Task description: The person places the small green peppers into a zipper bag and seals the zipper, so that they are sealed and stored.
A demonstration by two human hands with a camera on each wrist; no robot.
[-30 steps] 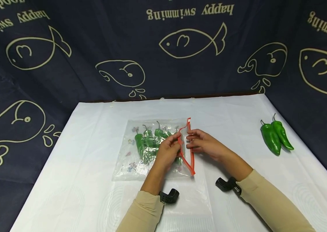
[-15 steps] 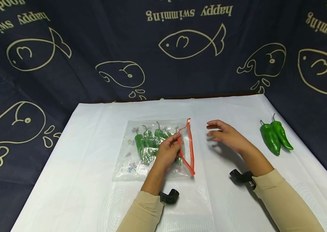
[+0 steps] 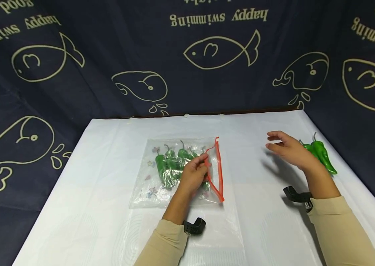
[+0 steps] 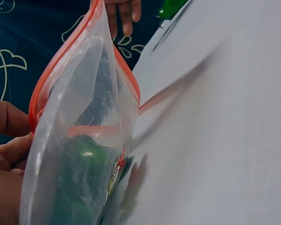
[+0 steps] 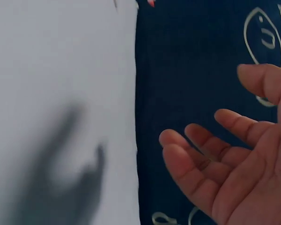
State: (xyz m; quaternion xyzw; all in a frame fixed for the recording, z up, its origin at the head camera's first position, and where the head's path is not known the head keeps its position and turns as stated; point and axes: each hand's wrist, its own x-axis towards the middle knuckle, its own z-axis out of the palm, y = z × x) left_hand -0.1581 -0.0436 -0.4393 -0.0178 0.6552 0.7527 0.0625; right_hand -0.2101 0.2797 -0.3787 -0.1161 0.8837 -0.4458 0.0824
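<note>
A clear zip bag (image 3: 140,192) with a red zip edge lies on the table, several green peppers (image 3: 162,168) inside it. My left hand (image 3: 192,177) pinches the upper side of its mouth near the red strip, and the mouth gapes toward the right. In the left wrist view the lifted bag wall (image 4: 61,112) stands up with a green pepper (image 4: 82,173) behind the plastic. My right hand (image 3: 288,149) hovers over the table with fingers loosely bent and nothing in them. Just beyond it lie two green peppers (image 3: 323,157), one partly hidden by that hand.
A white cloth covers the table (image 3: 74,177). A dark curtain (image 3: 227,92) with fish and whale drawings stands behind and at both sides. A clear sheet (image 3: 217,229) lies under the bag toward the front edge.
My right hand has left the bag's mouth and moved right, close to the two loose peppers. The left hand keeps its pinch on the bag, which stays in place.
</note>
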